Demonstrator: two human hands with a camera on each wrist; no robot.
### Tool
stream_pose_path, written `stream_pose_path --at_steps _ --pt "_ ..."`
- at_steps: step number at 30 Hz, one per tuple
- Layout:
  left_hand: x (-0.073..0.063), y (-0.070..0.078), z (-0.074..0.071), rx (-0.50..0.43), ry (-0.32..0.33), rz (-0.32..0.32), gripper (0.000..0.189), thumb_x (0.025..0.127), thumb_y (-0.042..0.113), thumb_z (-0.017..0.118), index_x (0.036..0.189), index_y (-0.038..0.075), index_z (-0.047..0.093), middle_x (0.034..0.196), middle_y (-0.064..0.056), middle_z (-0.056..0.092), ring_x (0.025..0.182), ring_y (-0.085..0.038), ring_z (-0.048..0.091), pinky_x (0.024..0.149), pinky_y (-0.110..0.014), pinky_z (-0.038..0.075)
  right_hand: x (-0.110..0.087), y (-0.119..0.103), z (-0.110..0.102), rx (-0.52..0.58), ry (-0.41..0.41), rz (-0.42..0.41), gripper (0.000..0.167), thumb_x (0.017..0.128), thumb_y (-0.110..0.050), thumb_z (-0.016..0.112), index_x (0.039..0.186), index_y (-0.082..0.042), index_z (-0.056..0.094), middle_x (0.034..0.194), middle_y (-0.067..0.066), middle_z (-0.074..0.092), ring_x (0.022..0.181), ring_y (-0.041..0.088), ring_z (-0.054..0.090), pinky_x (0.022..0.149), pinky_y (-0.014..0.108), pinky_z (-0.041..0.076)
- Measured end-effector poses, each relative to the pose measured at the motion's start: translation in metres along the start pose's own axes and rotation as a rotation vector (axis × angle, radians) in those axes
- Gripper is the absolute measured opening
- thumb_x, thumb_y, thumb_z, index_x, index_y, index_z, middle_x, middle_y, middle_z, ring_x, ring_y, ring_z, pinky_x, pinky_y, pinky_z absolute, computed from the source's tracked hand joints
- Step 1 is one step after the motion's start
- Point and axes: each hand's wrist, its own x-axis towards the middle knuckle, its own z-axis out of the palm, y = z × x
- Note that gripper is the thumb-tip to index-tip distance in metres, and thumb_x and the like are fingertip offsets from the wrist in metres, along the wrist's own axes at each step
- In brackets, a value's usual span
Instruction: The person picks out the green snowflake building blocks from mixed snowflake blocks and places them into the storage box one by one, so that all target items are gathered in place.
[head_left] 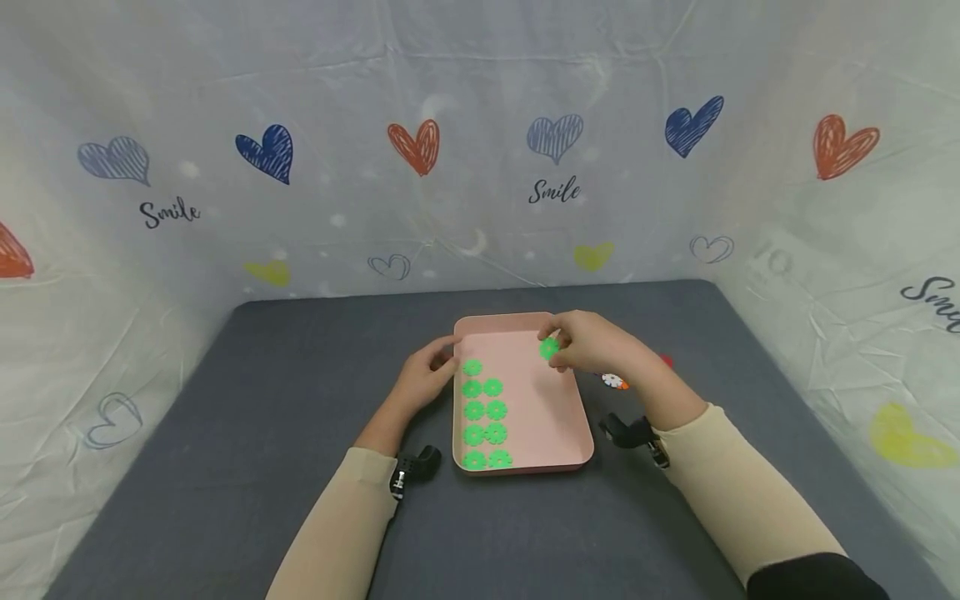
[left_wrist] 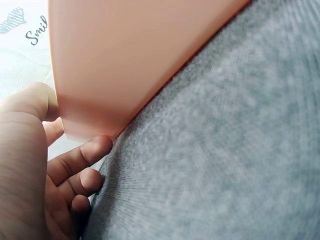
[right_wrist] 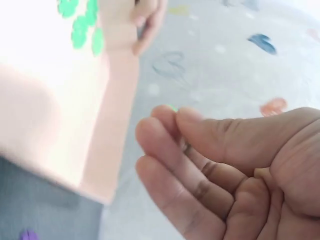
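Note:
A pink tray lies on the dark grey table. Several green flower-shaped discs form two columns along its left side. My left hand is at the tray's far left edge, its thumb and fingers touching the rim and outer wall. Over the tray's far right part, my right hand pinches one more green flower-shaped disc between thumb and fingers. In the right wrist view, the fingertips hide nearly all of that disc.
Right of the tray, partly behind the right forearm, lie a small white and orange piece and something red. A purple piece shows in the right wrist view. A heart-printed curtain surrounds the table.

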Motion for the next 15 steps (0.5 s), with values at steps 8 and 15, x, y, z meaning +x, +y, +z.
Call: stream_pose_path --at_steps 8,15 --pt "0.000 0.002 -0.002 0.007 0.012 0.010 0.043 0.104 0.023 0.060 0.146 0.015 0.059 0.108 -0.011 0.070 0.082 -0.022 0.062 0.074 -0.041 0.047 0.055 -0.019 0.028 -0.194 0.026 -0.039 0.039 0.090 -0.011 0.080 0.128 -0.008 0.071 0.114 0.008 0.068 0.106 0.025 0.064 0.089 0.040 0.052" --pt "0.003 -0.009 -0.003 -0.034 0.006 0.051 0.040 0.102 0.023 0.066 0.142 0.014 0.063 0.104 -0.011 0.070 0.075 -0.020 0.059 0.068 -0.037 0.045 0.092 -0.016 0.063 -0.385 -0.026 0.027 0.041 0.086 0.003 0.069 0.121 -0.017 0.078 0.103 0.001 0.073 0.063 0.011 0.044 0.058 0.026 0.035"
